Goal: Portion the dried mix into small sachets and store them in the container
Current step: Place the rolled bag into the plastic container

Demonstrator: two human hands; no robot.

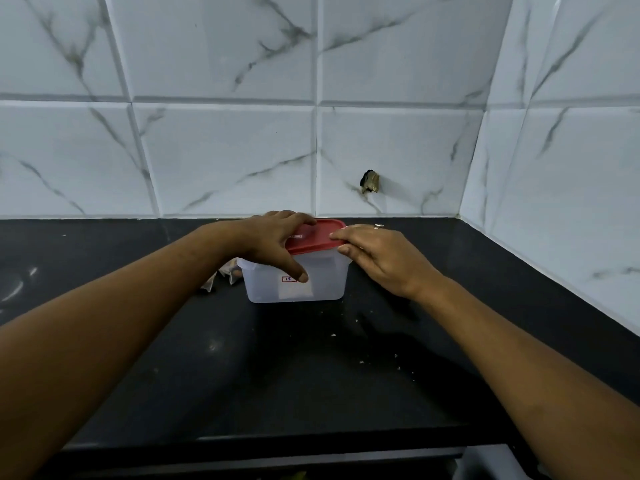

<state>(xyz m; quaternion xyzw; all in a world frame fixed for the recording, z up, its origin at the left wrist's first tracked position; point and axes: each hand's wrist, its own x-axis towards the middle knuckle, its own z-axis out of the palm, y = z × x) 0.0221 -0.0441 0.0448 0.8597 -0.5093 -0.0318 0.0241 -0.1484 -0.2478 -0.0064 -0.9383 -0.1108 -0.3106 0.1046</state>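
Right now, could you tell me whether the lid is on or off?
On: the red lid lies atop the container, left hand and right hand holding it. Cannot tell whether it is sealed.

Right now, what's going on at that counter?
A person has both hands on the red plastic lid of a translucent rectangular plastic container standing on the black counter. The left hand spans the lid, thumb on the container's front wall; the right hand pinches the lid's right edge. The lid sits tilted, leaving the container's left corner uncovered, so it is not sealed. Small packets lie just left of it.
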